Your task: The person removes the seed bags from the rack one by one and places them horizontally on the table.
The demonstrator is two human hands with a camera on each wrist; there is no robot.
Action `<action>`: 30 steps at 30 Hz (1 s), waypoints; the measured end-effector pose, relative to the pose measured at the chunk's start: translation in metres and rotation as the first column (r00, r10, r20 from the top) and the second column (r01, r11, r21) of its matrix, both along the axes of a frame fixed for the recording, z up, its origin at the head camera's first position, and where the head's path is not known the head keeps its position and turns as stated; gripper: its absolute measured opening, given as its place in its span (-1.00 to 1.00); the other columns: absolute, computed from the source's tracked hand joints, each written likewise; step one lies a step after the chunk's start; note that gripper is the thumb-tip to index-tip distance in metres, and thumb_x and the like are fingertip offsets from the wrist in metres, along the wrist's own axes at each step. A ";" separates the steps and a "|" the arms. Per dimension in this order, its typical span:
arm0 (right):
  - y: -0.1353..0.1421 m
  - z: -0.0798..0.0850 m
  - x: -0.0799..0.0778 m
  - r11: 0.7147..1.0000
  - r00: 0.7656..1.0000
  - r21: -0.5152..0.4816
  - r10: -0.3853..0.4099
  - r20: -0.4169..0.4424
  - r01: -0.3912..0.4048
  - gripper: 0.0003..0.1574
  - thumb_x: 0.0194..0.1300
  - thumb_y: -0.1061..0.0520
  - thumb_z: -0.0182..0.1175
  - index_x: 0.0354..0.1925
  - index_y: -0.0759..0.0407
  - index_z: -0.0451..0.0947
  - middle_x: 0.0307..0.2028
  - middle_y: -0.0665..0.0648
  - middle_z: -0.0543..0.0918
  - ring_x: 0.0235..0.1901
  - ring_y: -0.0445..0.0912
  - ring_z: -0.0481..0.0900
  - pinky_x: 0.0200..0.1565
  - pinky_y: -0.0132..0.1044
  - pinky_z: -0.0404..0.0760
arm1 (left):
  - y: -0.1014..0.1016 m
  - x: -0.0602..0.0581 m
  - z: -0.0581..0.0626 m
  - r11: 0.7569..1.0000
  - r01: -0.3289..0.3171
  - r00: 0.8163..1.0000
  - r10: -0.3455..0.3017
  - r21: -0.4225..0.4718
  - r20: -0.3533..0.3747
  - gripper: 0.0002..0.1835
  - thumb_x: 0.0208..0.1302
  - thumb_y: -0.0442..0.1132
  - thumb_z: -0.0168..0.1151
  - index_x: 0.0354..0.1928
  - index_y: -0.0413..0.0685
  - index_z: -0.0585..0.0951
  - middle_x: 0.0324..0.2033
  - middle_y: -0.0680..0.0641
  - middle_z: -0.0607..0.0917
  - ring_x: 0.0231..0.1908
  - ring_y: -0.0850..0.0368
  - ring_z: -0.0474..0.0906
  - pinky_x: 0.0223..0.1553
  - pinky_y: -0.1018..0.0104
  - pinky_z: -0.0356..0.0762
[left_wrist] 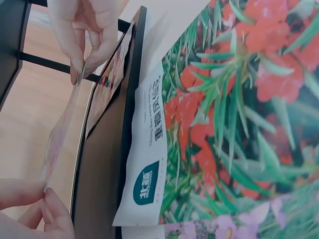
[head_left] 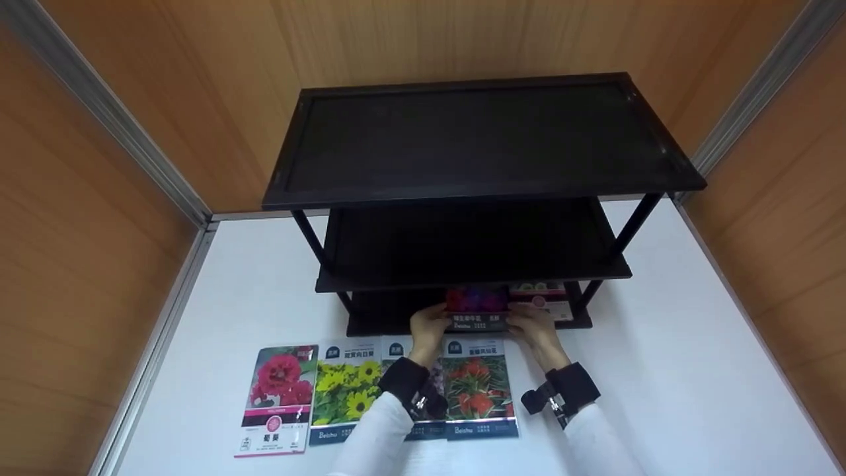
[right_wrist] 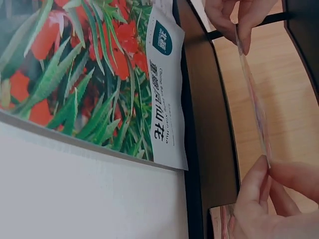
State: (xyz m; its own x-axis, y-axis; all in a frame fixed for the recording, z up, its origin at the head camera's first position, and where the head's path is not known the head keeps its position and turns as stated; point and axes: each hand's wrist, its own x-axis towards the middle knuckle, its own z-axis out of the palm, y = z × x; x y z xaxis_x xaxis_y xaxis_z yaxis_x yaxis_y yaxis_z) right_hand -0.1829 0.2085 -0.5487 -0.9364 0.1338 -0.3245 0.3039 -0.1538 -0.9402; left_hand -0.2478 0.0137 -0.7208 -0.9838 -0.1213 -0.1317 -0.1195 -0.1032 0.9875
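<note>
Between both hands a seed packet point(head_left: 477, 307) with dark red and purple flowers is held at the front of the rack's lowest shelf point(head_left: 390, 322). My left hand point(head_left: 428, 325) pinches its left edge between thumb and fingers. At the opposite edge my right hand point(head_left: 534, 325) pinches it the same way. In the left wrist view the packet point(left_wrist: 61, 132) appears nearly edge-on, raised above the shelf board. Another seed packet point(head_left: 548, 305) lies on that shelf at the right, partly covered by the right hand.
Below the rack, a row of packets lies on the white table: pink hollyhock point(head_left: 277, 390), yellow flowers point(head_left: 344, 387), purple flowers partly hidden by the left wrist, and red flowers point(head_left: 477, 390). The middle shelf point(head_left: 462, 244) and top shelf point(head_left: 476, 142) overhang the hands. Wooden walls surround the table.
</note>
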 end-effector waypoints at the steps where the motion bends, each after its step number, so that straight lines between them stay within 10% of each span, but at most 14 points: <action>1: 0.001 0.000 0.001 1.000 1.000 -0.006 0.003 -0.002 -0.003 -0.50 0.06 0.49 0.04 0.03 0.61 0.28 -0.13 0.38 0.53 -0.38 -0.18 0.56 -0.28 -0.33 0.56 | 0.001 0.000 -0.001 1.000 -0.001 1.000 0.001 -0.006 0.006 -0.61 -0.03 -0.57 0.15 -0.06 -0.30 0.54 -0.25 -0.23 0.59 -0.23 -0.03 0.52 -0.33 0.20 0.51; 8: 0.006 0.001 0.008 1.000 1.000 0.002 -0.007 0.016 0.007 -0.49 0.06 0.49 0.06 0.04 0.59 0.29 -0.13 0.34 0.54 -0.40 -0.20 0.52 -0.27 -0.31 0.54 | 0.004 0.019 0.020 0.999 0.024 0.994 -0.019 0.043 -0.108 -0.63 -0.08 -0.49 0.19 -0.13 -0.16 0.60 -0.41 -0.05 0.62 -0.36 0.15 0.54 -0.43 0.35 0.52; 15: 0.009 0.005 0.018 0.999 0.999 0.007 -0.031 0.006 0.031 -0.50 0.06 0.49 0.04 0.02 0.62 0.28 -0.32 0.14 0.52 -0.43 -0.22 0.51 -0.28 -0.36 0.54 | 0.012 0.077 0.169 1.000 0.026 0.999 -0.025 -0.011 0.040 -0.63 0.02 -0.59 0.03 -0.04 -0.54 0.44 -0.31 -0.32 0.56 -0.29 -0.04 0.51 -0.30 0.23 0.51; 18: 0.011 0.006 0.021 1.000 0.999 0.003 -0.029 0.018 0.029 -0.51 0.07 0.48 0.04 0.02 0.62 0.29 -0.30 0.16 0.55 -0.40 -0.22 0.52 -0.27 -0.38 0.53 | 0.014 0.089 0.198 1.000 0.018 0.996 -0.016 -0.019 0.088 -0.64 0.05 -0.59 0.01 -0.04 -0.57 0.42 -0.27 -0.39 0.54 -0.26 -0.10 0.51 -0.30 0.27 0.50; 22: 0.014 0.009 0.024 1.000 0.999 -0.007 -0.027 0.041 0.027 -0.51 0.07 0.46 0.06 0.03 0.58 0.31 -0.33 0.13 0.59 -0.40 -0.21 0.53 -0.23 -0.34 0.54 | 0.016 0.096 0.212 1.000 0.008 0.992 -0.006 -0.014 0.127 -0.65 0.06 -0.60 -0.01 -0.04 -0.56 0.43 -0.26 -0.39 0.53 -0.25 -0.12 0.50 -0.30 0.27 0.50; 30: 0.020 0.010 0.033 1.000 0.999 0.017 -0.008 0.054 0.007 -0.46 0.11 0.43 0.06 0.09 0.55 0.26 -0.21 0.20 0.53 -0.35 -0.22 0.52 -0.14 -0.26 0.51 | 0.022 0.096 0.188 1.000 -0.011 0.993 0.009 0.021 0.117 -0.66 0.03 -0.60 0.03 -0.07 -0.52 0.47 -0.34 -0.28 0.58 -0.29 0.03 0.52 -0.25 0.20 0.50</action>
